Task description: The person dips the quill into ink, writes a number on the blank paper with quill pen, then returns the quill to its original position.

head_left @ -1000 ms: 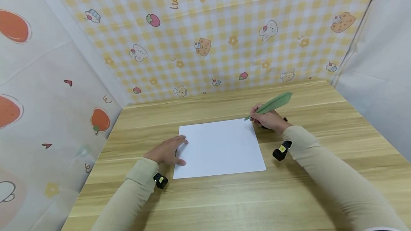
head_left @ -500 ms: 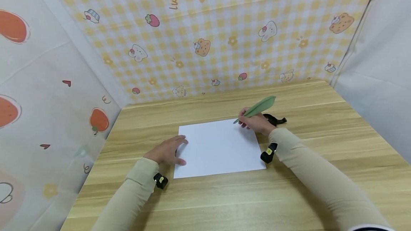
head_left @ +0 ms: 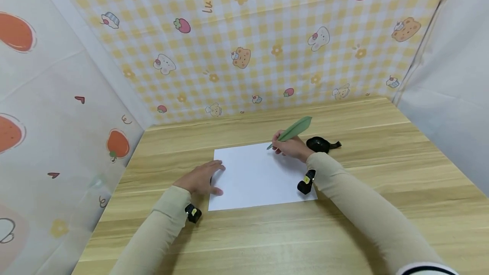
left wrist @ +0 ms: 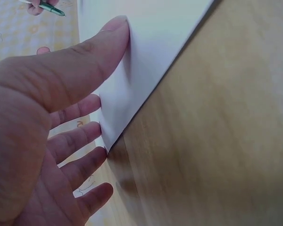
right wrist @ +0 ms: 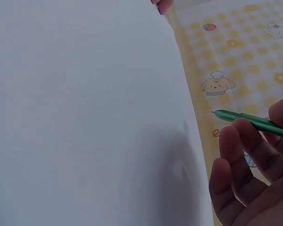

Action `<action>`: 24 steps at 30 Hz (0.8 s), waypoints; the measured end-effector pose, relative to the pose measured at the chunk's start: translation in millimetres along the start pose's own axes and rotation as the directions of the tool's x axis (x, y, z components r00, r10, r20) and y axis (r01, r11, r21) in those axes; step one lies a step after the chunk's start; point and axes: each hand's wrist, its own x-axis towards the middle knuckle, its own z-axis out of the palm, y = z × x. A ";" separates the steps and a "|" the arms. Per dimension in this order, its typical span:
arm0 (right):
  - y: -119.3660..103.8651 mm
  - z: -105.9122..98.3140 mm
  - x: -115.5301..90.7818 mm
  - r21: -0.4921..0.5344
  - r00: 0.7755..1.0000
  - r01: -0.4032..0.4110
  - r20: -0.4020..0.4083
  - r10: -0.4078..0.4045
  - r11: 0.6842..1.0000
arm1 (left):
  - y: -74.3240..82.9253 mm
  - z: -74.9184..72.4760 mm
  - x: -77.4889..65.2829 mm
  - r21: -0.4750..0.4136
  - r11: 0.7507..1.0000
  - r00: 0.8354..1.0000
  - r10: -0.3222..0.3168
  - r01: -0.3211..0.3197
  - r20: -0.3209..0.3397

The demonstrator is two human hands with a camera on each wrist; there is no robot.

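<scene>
A white sheet of paper (head_left: 248, 181) lies on the wooden table. My left hand (head_left: 198, 178) rests at its left edge, fingers spread and the thumb over the sheet; the left wrist view shows the fingertips along the paper's border. Over the far edge of the sheet, my right hand (head_left: 291, 145) pinches a green leaf-shaped pen (head_left: 298, 127) between thumb and fingers. Its leaf end points up and right. In the right wrist view the slim green barrel (right wrist: 254, 122) ends in a fine tip, angled toward the paper.
A glossy black rounded object with a short curved stem (head_left: 320, 144) lies on the table behind the right wrist. A yellow checked cloth backdrop (head_left: 263, 71) rises at the table's far edge, with pale printed fabric (head_left: 91, 126) on the left.
My right hand has moved left along the paper's far edge with the pen, uncovering the black object. The left hand has stayed almost still.
</scene>
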 end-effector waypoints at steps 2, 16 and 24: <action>-1.5 2.2 2.5 -0.003 1.000 -0.007 0.013 0.007 1.000 | -1.8 0.1 1.9 0.006 1.000 1.000 0.006 -0.006 -0.001; -3.5 16.2 19.1 -0.013 1.000 -0.029 -0.010 0.029 0.999 | -6.5 -1.2 8.5 0.039 0.999 1.000 0.014 -0.014 0.012; -0.7 20.6 22.2 -0.015 0.998 -0.050 -0.044 0.050 0.999 | -2.6 -2.4 7.9 0.041 0.999 1.000 0.001 -0.002 0.014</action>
